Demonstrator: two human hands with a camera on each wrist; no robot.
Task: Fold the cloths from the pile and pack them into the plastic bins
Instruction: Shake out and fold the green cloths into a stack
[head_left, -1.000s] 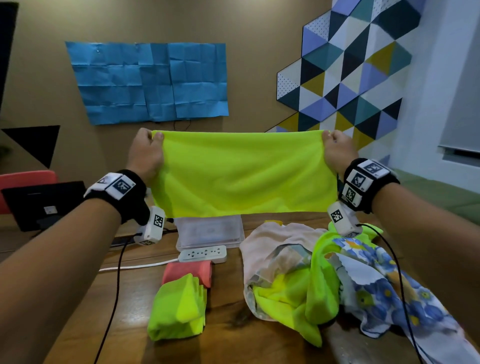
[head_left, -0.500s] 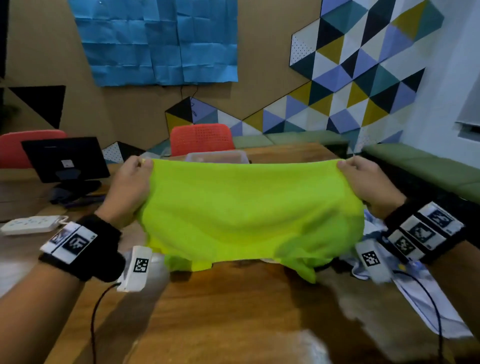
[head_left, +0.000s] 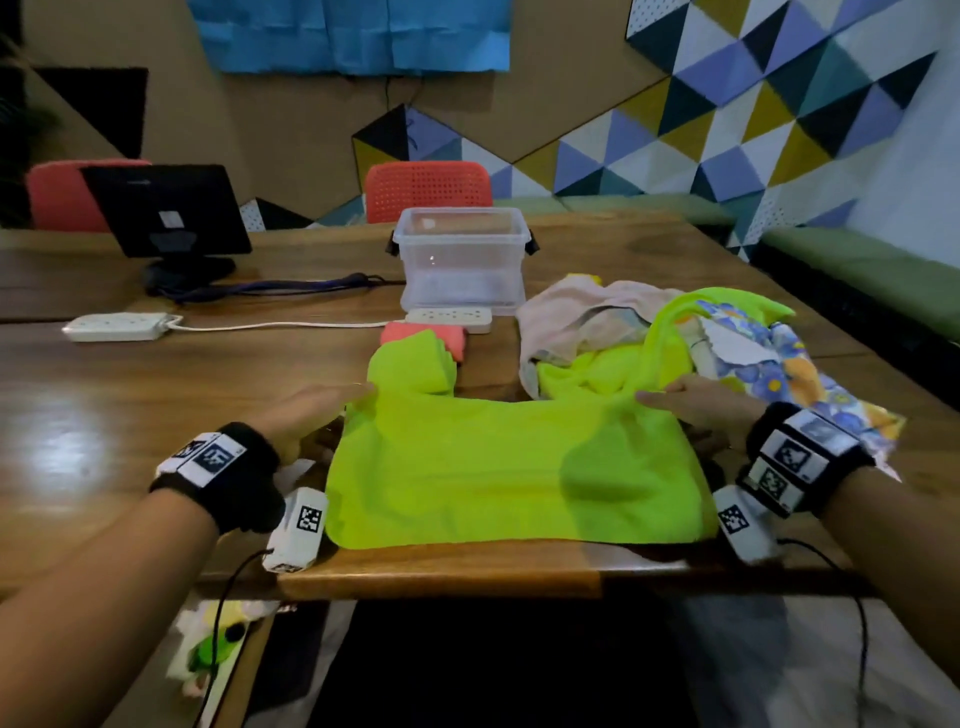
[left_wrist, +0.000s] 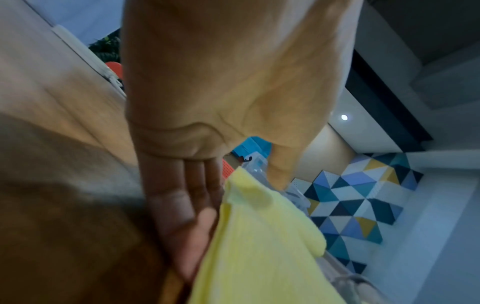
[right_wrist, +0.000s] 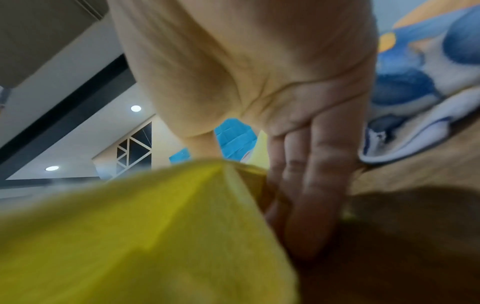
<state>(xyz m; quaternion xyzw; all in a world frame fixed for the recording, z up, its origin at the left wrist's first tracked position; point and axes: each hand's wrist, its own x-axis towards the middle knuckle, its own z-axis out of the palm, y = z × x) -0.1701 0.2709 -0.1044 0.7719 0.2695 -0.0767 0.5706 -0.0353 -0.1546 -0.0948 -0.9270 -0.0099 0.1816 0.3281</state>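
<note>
A neon yellow-green cloth (head_left: 509, 467) lies spread flat on the wooden table (head_left: 208, 395), close to its front edge. My left hand (head_left: 322, 410) holds its far left corner and my right hand (head_left: 691, 402) its far right corner. In the left wrist view the cloth (left_wrist: 259, 246) rises between thumb and straight fingers (left_wrist: 182, 205). The right wrist view shows the cloth (right_wrist: 130, 236) peaking up beside the fingers (right_wrist: 311, 174). A clear plastic bin (head_left: 462, 260) stands open behind. The unfolded pile (head_left: 623, 338) sits at the right.
A folded neon cloth (head_left: 410, 364) and a folded coral cloth (head_left: 431, 335) lie just beyond the spread cloth. Two white power strips (head_left: 449, 318) (head_left: 117, 326) with cables, a black screen (head_left: 166, 208) and red chairs (head_left: 428, 189) stand further back. A floral cloth (head_left: 769, 364) drapes at the right.
Both hands have brought the neon cloth down from chest height and laid it flat on the table near the front edge. The head view has tilted down.
</note>
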